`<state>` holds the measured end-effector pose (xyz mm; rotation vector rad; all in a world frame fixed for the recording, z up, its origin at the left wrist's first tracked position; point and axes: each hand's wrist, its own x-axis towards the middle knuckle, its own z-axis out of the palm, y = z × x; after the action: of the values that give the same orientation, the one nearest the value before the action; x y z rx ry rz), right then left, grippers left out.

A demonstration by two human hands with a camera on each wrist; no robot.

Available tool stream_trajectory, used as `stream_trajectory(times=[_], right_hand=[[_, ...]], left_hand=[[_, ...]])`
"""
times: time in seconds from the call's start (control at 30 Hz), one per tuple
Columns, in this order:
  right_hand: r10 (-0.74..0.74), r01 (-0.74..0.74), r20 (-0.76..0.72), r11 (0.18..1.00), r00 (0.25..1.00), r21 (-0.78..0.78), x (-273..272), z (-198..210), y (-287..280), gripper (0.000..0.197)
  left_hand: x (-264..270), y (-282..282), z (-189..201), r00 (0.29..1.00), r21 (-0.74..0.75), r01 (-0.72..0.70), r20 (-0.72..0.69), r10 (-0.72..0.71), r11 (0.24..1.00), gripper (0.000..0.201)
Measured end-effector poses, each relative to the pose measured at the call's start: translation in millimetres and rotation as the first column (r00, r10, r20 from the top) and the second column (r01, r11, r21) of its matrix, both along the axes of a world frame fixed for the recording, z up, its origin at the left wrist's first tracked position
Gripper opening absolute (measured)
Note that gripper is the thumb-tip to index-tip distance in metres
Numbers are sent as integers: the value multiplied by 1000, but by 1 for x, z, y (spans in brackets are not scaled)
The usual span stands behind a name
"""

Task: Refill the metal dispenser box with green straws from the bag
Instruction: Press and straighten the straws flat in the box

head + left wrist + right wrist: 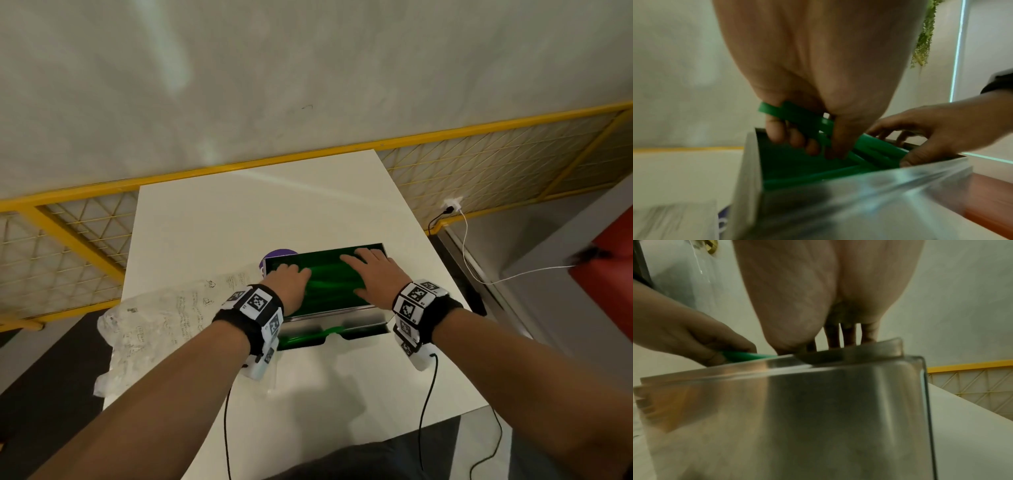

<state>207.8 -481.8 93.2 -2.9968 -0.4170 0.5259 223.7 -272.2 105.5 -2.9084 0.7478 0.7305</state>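
- Straws (325,284), green, filled the open metal dispenser box (337,313) near the white table's (212,222) middle, long axes running left-right along the box.
- Emptied-looking plastic bag (164,318) overhung the table's left edge.
- Right hand (371,274) lay spread flat on them.
- Left hand (807,129) curled round a few straws; lifting might drag some askew, jamming the slot.

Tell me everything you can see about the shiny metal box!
The metal dispenser box is a shiny steel rectangle standing on the white table. Its top is open and it is filled with green straws lying lengthwise. A slot low on its front shows a few more straws. The left hand grips some straws inside it, and the right hand lies flat on the straws. A crinkled clear plastic bag lies to its left.
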Motion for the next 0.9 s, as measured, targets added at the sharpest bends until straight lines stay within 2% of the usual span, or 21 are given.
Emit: stream_trajectory(times=[0.07, 0.13, 0.2, 0.27, 0.37, 0.43, 0.53, 0.6, 0.67, 0.73, 0.83, 0.9], right_hand=[[23, -27, -81, 998, 996, -60, 2, 0, 2, 71], [46, -70, -162, 987, 986, -144, 6, 1, 5, 58], [42, -82, -198, 977, 979, -199, 11, 5, 8, 45], [42, -84, -185, 971, 982, -224, 14, 8, 12, 45], [109, -138, -151, 970, 983, -200, 12, 8, 14, 49], [131, -157, -181, 979, 975, -134, 9, 6, 11, 47], [66, -67, -228, 998, 971, 4, 6, 4, 8, 46], [50, -43, -277, 999, 960, 31, 6, 1, 9, 46], [42, -32, -344, 999, 938, 35, 9, -1, 11, 44], [23, -1, -343, 998, 939, 63, 12, -1, 10, 44], [4, 33, -280, 991, 960, 130, 9, 0, 10, 48], [32, -4, -344, 997, 938, 80, 3, 1, 11, 53]], left_hand=[[-1, 1, -6, 992, -138, -78, -107, 64, 987, 50], [1, 8, -9, 983, -211, -128, -157, 96, 969, 56], [2, 13, -7, 989, -266, -112, -128, 80, 958, 59], [2, 16, -2, 994, -297, -87, -88, 64, 951, 56], [0, 20, 0, 998, -181, -29, -53, 19, 983, 39], [-3, 24, -3, 999, -116, -21, -40, 17, 993, 33], [-4, 22, -8, 1000, -196, -24, -16, 21, 980, 36], [-3, 16, -11, 999, -229, -2, -38, -7, 973, 43], [-2, 9, -14, 994, -144, 7, -108, -23, 990, 39], [-1, 4, -13, 989, -31, 13, -147, -18, 999, 35], [2, 2, -13, 992, -59, -19, -124, 12, 998, 35], [3, 4, -15, 997, -105, -31, -71, 23, 994, 38]])
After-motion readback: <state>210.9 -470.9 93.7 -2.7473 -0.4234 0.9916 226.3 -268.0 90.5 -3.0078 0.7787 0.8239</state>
